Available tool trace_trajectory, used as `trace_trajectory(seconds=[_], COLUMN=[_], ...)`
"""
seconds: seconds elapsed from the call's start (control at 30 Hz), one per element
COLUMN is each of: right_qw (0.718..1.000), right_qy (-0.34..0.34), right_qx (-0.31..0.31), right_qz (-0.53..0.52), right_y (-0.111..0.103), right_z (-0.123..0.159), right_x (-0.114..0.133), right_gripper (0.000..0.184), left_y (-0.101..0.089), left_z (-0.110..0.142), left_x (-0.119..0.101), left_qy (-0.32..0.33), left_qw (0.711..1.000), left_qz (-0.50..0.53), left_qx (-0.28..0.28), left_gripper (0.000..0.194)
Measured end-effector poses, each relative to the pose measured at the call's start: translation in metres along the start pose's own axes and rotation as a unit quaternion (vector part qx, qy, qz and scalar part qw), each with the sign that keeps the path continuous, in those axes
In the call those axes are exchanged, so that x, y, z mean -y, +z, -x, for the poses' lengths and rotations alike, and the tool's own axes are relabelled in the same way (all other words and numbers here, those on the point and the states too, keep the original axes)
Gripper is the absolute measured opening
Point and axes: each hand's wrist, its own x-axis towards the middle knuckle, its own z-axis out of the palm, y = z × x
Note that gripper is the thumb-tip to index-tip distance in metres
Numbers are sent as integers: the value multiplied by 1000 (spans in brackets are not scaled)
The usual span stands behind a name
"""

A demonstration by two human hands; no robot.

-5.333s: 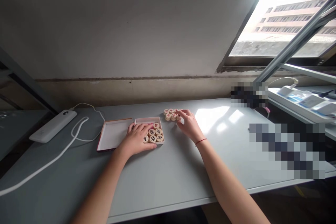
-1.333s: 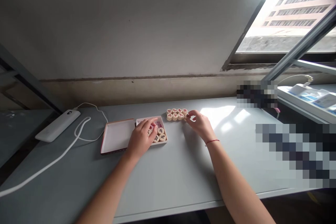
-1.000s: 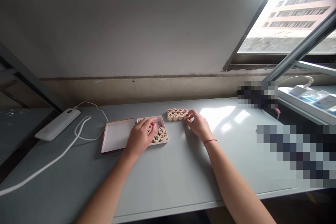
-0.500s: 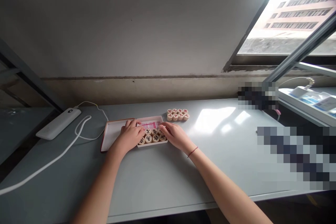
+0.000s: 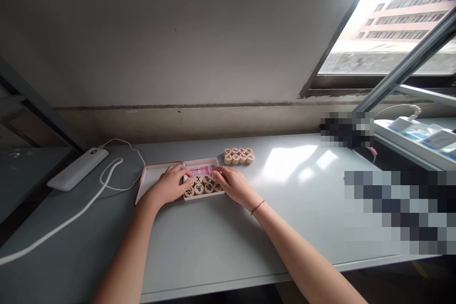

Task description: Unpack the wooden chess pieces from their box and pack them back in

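Observation:
A shallow white box [image 5: 204, 197] with a pink-striped bottom holds Chinese chess pieces [image 5: 198, 188] in two rows, black characters facing up. Its lid [image 5: 149, 178] lies open against the left side. At the left end of the upper row is my left hand [image 5: 171, 184], fingers apart at the box's edge and nothing seen gripped. My right hand [image 5: 235, 185], with a thin red cord at the wrist, has thumb and fingertips closed about the piece at that row's right end, partly covering it. Behind the box, pieces with red characters [image 5: 239, 156] stand in two rows.
A white power bank [image 5: 77, 168] with a white cable [image 5: 71, 222] lies on the left of the grey desk [image 5: 213, 247]. Blurred-out items sit at the right, near a metal post [image 5: 402, 64] and white shelf [image 5: 416, 137]. The wall closes off the back.
My left fingers have drawn back slightly, showing more of the upper row's left piece. My right hand stays at the other end. The whole view has shifted a little.

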Motion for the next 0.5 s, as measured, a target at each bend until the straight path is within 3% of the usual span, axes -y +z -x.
trace_trajectory(seconds=[0.17,0.33,0.5], right_qw=[1000,1000,995], right_qy=[2,2,-18], right_qx=[2,-8,-102], right_qz=[-3,-24,-10], right_y=[-1,0,0], right_z=[1,1,-1], right_x=[2,-1,-5], right_gripper=[42,41,26], left_y=[1,1,0], left_z=[0,-3,-7], left_x=[-2,2,6], left_qy=[-4,19,18], left_qw=[1000,996,979], left_qz=[25,67,157], left_qx=[6,-59,-132], left_gripper=[28,27,26])
